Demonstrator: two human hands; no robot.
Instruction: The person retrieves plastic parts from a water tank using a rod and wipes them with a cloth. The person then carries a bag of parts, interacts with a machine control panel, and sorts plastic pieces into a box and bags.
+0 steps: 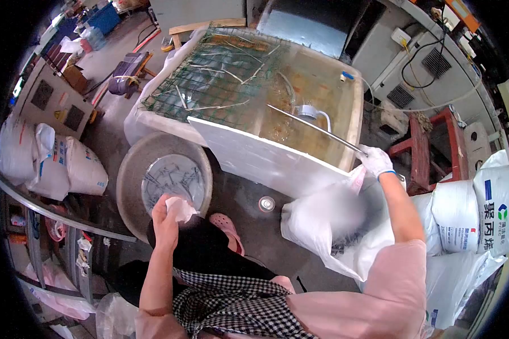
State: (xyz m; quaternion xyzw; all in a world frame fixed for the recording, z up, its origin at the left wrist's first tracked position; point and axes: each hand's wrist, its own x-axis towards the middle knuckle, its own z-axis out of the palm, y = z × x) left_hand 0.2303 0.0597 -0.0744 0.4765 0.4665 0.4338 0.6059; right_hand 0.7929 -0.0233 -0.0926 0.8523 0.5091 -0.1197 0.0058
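My left hand (167, 217) is bare and pinches a crumpled white cloth or paper (182, 209) above the near rim of a round tub. Inside the tub (129, 169), dark thin pieces lie in pale liquid. My right hand (375, 162), in a white glove, is closed around a long metal rod (316, 129). The rod slants up and left over a water-filled tank (353, 121). A white fitting with a curved hose (307, 111) sits in the water below the rod. Green netting (209, 79) with thin sticks on it covers the tank's left part.
An open white sack (316, 226) with dark pieces inside stands below my right hand. Full sacks (457, 212) are stacked at the right. A small can (266, 204) stands on the floor. A red stand (455, 144) is right of the tank, a metal rack (68, 217) at the left.
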